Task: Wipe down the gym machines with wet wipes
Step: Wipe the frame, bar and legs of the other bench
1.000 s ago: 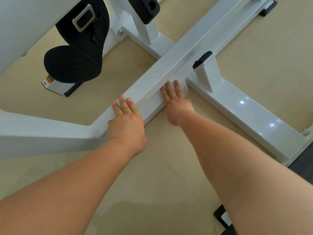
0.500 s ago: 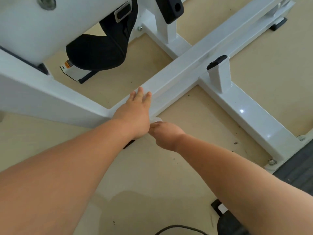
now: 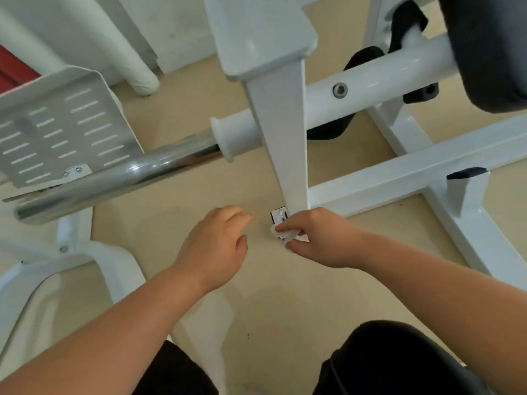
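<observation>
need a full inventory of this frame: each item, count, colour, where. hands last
upright post: 1, white, centre, tapering down to the floor
base beams: 2, white, on the floor at right
chrome bar: 1, silver, left of the post
perforated plate: 1, grey, left, above the chrome bar
cushion: 1, black, top right
rubber cap: 1, black, on a stub at the right beam
curved frame: 1, white, lower left
wet wipe: 1, white, at the post's foot
floor: beige, under everything
trousers: dark, bottom edge
left hand: left of the wipe, fingers loosely curled, holding nothing
right hand: grips the wipe at the post's foot
</observation>
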Demonstrator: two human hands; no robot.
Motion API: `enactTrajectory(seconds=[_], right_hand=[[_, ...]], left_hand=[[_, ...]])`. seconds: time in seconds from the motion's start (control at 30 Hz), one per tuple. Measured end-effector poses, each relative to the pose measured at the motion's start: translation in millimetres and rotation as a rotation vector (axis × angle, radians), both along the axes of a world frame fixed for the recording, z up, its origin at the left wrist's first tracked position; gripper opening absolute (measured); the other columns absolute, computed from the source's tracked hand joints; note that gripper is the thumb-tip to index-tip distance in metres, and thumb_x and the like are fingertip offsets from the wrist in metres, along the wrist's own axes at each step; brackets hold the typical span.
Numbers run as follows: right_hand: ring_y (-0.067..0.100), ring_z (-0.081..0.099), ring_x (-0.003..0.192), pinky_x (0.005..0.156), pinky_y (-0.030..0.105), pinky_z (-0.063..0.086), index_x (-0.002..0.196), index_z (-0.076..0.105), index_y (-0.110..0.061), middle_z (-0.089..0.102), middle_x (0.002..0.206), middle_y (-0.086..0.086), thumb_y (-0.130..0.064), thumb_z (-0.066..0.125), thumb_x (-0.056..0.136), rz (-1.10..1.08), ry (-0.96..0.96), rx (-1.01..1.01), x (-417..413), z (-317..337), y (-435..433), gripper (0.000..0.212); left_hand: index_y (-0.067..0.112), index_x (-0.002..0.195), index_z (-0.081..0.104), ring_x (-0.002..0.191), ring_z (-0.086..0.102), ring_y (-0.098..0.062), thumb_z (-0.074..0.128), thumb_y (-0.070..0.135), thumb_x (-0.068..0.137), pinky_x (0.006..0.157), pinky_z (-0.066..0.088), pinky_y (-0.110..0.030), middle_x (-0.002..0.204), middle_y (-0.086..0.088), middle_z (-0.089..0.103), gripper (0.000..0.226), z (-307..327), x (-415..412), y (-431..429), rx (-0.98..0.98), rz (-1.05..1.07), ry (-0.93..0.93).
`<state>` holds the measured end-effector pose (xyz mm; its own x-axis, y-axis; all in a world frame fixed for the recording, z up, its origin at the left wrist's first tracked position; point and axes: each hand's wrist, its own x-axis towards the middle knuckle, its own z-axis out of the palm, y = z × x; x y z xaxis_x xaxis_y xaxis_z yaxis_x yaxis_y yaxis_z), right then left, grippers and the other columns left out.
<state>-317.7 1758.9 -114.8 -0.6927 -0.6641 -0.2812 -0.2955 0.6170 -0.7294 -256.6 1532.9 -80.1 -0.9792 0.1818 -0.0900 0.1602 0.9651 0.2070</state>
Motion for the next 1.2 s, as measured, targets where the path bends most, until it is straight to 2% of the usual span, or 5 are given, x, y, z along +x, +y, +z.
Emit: enactTrajectory(seconds=[0.4, 0.57, 0.8, 1.0, 1.2], right_hand=[[0.035, 0.037, 0.148, 0.123, 0.043, 0.029, 0.148, 0.047, 0.002, 0.047, 0.154, 0.019, -0.018, 0.066, 0.090, 0.019, 0.850, -0.213, 12.8, 96.0, -117.1, 0.064], [0.031, -0.010, 0.158, 0.121, 0.042, -0.013, 0.163, -0.005, -0.009, -0.008, 0.171, 0.016, -0.057, 0.042, 0.101, 0.092, 0.857, 0.272, -10.6, 86.9, -149.8, 0.091], [0.038, -0.016, 0.155, 0.126, 0.050, -0.005, 0.159, -0.018, -0.006, -0.018, 0.167, 0.022, -0.053, 0.046, 0.099, 0.108, 0.893, 0.390, -2.1, 72.0, -187.4, 0.100], [0.036, 0.024, 0.152, 0.125, 0.046, 0.009, 0.160, 0.021, -0.003, 0.031, 0.160, 0.017, -0.064, 0.062, 0.085, 0.032, 0.978, 0.351, -11.8, 81.1, -159.8, 0.105], [0.039, -0.019, 0.154, 0.120, 0.048, -0.021, 0.160, -0.006, -0.002, -0.016, 0.167, 0.023, -0.073, 0.048, 0.086, -0.026, 0.904, 0.383, -5.3, 73.8, -206.5, 0.116]], left_hand=[[0.007, 0.146, 0.043, 0.141, 0.035, -0.040, 0.074, 0.030, 0.078, 0.118, 0.027, -0.054, 0.151, -0.017, 0.040, 0.078, 87.4, 3.9, -87.6, -0.176, 0.369, 0.422], [0.015, 0.159, 0.011, 0.154, 0.005, -0.033, 0.074, 0.048, 0.076, 0.123, 0.008, -0.060, 0.165, -0.010, 0.015, 0.109, 54.7, 9.7, -124.2, -0.278, 0.492, 0.225], [0.014, 0.156, 0.015, 0.153, 0.006, -0.034, 0.078, 0.036, 0.068, 0.122, -0.003, -0.059, 0.162, -0.011, 0.017, 0.111, 31.5, -0.4, -126.2, -0.249, 0.495, 0.329], [0.014, 0.156, 0.021, 0.151, 0.014, -0.035, 0.077, 0.035, 0.064, 0.119, -0.008, -0.053, 0.159, -0.011, 0.024, 0.109, 23.2, -0.7, -127.0, -0.233, 0.495, 0.375], [0.012, 0.153, 0.028, 0.149, 0.018, -0.035, 0.078, 0.028, 0.060, 0.119, -0.009, -0.054, 0.156, -0.011, 0.027, 0.107, 15.7, -6.4, -134.9, -0.236, 0.489, 0.483]])
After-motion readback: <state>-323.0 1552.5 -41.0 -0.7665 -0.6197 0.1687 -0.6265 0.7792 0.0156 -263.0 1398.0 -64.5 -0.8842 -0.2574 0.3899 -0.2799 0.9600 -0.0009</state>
